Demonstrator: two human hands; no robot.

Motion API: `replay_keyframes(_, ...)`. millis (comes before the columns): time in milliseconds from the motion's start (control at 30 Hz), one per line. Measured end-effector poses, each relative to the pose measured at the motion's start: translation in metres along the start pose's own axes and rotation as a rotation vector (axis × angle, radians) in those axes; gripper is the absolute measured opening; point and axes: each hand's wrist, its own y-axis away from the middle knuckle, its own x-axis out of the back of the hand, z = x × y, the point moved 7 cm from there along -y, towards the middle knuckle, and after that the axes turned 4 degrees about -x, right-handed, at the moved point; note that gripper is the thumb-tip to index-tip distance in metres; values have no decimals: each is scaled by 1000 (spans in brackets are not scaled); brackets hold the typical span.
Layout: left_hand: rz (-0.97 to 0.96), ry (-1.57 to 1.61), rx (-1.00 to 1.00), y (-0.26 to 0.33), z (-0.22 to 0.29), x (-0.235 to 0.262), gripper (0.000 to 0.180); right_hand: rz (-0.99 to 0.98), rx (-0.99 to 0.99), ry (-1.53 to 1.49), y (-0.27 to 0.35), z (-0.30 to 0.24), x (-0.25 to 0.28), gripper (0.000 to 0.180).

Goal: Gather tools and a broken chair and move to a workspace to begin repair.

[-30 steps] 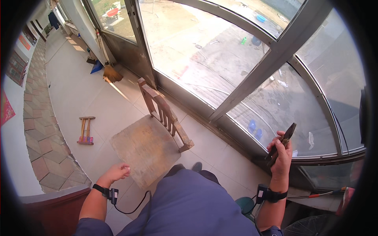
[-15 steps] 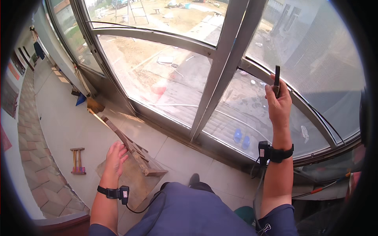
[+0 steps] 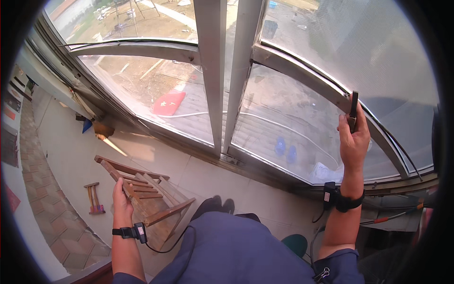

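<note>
The left hand (image 3: 121,201) grips the backrest of a wooden chair (image 3: 142,191) on the pale tiled floor (image 3: 61,156). The right hand (image 3: 352,139), raised, clenches a dark slim tool (image 3: 353,110) against the aluminium window frame (image 3: 222,71); a hammer (image 3: 93,199) lies near.

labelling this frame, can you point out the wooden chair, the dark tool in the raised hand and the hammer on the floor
wooden chair (image 3: 150,195): head view, on the slatted back, right of the left hand (image 3: 121,202).
dark tool (image 3: 353,110): head view, on the shaft above the right hand (image 3: 352,144).
hammer (image 3: 93,198): head view, on the handle.
</note>
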Motion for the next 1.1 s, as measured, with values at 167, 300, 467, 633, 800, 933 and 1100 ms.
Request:
replay_keyframes(167, 35, -59, 59, -9, -8, 12, 27, 5, 4, 207, -19, 17, 3, 49)
replay_keyframes(300, 71, -91, 30, -4, -6, 17, 20, 11, -44, 219, -47, 26, -9, 50)
replay_keyframes(467, 66, -121, 41, 19, -2, 6, 18, -11, -71, 277, -82, 27, -34, 51)
replay_keyframes(633, 31, -161, 121, 48, 2, -28, 17, -105, -114, 212, -120, 14, -70, 55)
replay_keyframes(800, -36, -312, 144, 62, 9, -45, 24, -201, -115, 227, -152, 30, -80, 61)
replay_keyframes(933, -223, -391, 182, 80, 1, -61, 37, -237, -67, 324, -167, 47, -63, 66)
replay_keyframes(1100, -115, -640, 357, 89, -6, -51, 42, -242, -226, 288, -161, 29, -53, 61)
